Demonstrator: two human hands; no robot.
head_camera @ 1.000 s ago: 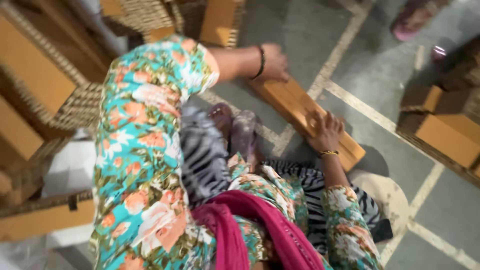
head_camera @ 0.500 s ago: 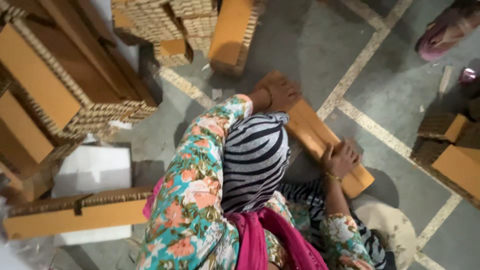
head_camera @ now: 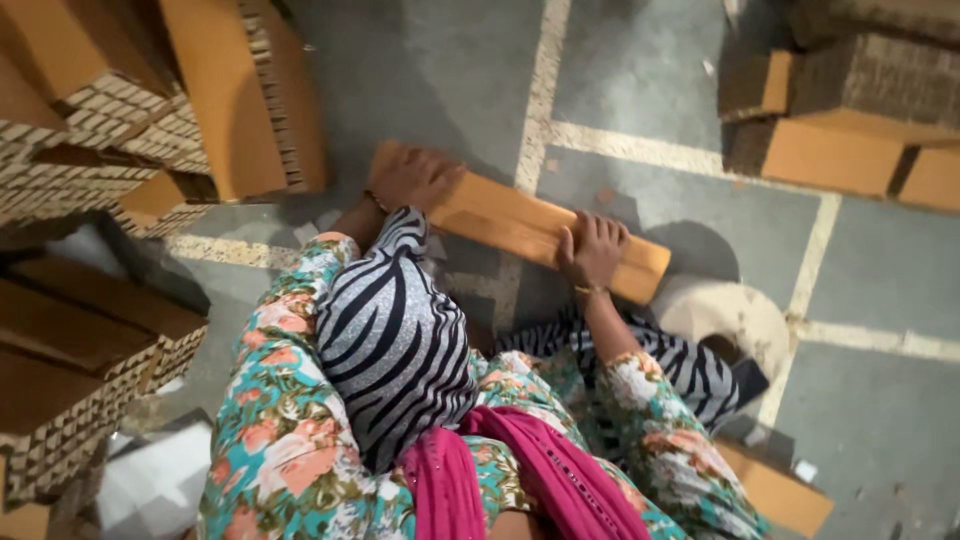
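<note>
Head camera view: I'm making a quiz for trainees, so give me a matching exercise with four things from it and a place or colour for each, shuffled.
Things:
1. long cardboard block
2. left hand
3. right hand
4. scarf

Places or colours:
A. bright pink
B. on the block's near end, wrist with a bangle
C. flat on the grey floor, across a painted line
D. on the block's far end

Pairs: 1-C, 2-D, 3-B, 4-A
</note>
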